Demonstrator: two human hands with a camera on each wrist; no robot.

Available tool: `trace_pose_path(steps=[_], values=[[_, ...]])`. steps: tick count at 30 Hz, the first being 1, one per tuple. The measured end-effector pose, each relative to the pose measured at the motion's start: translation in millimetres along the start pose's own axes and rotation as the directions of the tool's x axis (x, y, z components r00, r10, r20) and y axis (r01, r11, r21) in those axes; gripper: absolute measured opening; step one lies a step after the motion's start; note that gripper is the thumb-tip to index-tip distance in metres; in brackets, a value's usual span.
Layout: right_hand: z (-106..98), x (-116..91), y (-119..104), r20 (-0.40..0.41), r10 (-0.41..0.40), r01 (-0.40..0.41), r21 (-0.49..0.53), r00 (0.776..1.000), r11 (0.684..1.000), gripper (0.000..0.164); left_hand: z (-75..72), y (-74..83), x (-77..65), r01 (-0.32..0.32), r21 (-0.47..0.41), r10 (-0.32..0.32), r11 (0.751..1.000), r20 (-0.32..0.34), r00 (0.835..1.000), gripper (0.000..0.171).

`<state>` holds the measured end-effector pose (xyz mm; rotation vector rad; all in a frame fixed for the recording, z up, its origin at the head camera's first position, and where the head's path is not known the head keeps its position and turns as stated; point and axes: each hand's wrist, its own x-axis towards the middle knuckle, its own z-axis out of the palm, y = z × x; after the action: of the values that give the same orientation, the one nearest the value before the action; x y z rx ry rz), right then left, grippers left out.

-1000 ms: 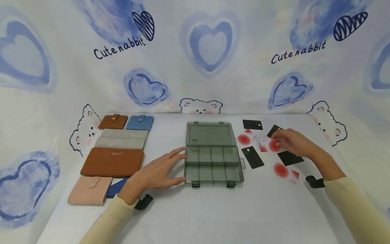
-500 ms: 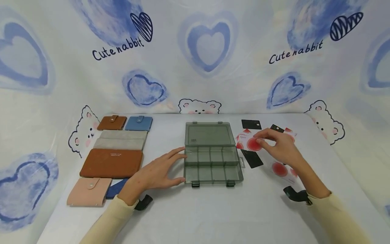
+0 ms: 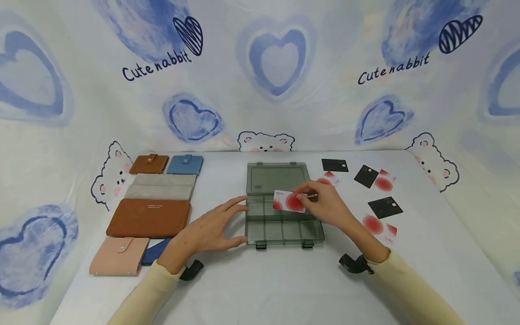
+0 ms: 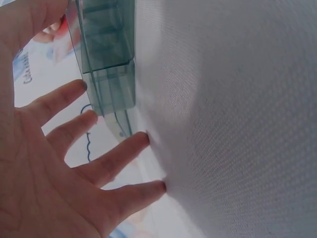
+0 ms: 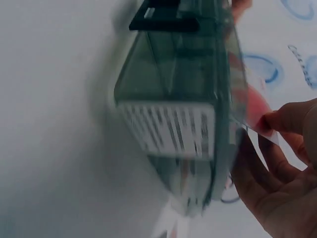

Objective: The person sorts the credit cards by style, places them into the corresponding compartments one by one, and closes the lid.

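A white card with red circles (image 3: pixel 289 201) is pinched between the thumb and fingers of my right hand (image 3: pixel 328 204). It hovers above the back row of compartments of the translucent green divided box (image 3: pixel 273 231), whose lid lies open toward the back. In the right wrist view, the card's red part (image 5: pixel 257 106) shows beside the box wall, in front of the fingertips. My left hand (image 3: pixel 211 228) spreads its fingers at the box's left side. Seen in the left wrist view, fingertips of the left hand (image 4: pixel 64 183) reach the box wall and the table.
Several black cards (image 3: pixel 385 207) and red-and-white cards (image 3: pixel 379 228) lie spread at the right. Several wallets fill the left side: brown (image 3: pixel 148 216), grey (image 3: pixel 162 186), pink (image 3: pixel 119 256), blue (image 3: pixel 185 165) and small brown (image 3: pixel 148 164). A dark blue piece (image 3: pixel 156 250) lies partly under the left hand.
My right hand has taken the red-and-white card from the right side and carried it left to above the box. The left hand has stayed in place by the box.
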<state>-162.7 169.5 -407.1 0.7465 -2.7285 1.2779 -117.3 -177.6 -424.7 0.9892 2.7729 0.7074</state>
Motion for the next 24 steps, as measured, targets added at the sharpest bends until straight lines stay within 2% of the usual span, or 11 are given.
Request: trace_pose_path(steps=[4, 12, 16, 19, 24], values=[[15.5, 7.3, -5.1, 0.037, 0.021, -0.021, -0.014, 0.999, 1.000, 0.014, 0.1, -0.1, -0.2, 0.005, 0.005, -0.005, 1.000, -0.001, 1.000, 0.070], [43.7, 11.4, -11.0, 0.090, -0.025, 0.033, -0.078, 0.996, 0.996, 0.013, 2.3, -0.2, -1.5, 0.022, 0.007, -0.022, 1.000, 0.000, 1.000, 0.071], [50.5, 11.6, -14.9, 0.082, -0.027, 0.038, -0.136, 0.996, 0.990, 0.015, 3.4, -0.1, -1.0, 0.022, 0.022, -0.022, 1.000, -0.003, 1.000, 0.071], [52.9, 12.5, -18.9, 0.064, -0.068, 0.081, -0.222, 0.996, 0.972, 0.016, 3.7, 0.1, -0.3, 0.025, 0.041, -0.024, 0.999, -0.009, 1.000, 0.072], [57.1, 12.0, -25.1, 0.074, -0.125, 0.144, -0.397, 0.989, 0.906, 0.020, 3.6, 0.1, -0.3, 0.042, 0.067, -0.041, 0.997, -0.016, 0.999, 0.071]])
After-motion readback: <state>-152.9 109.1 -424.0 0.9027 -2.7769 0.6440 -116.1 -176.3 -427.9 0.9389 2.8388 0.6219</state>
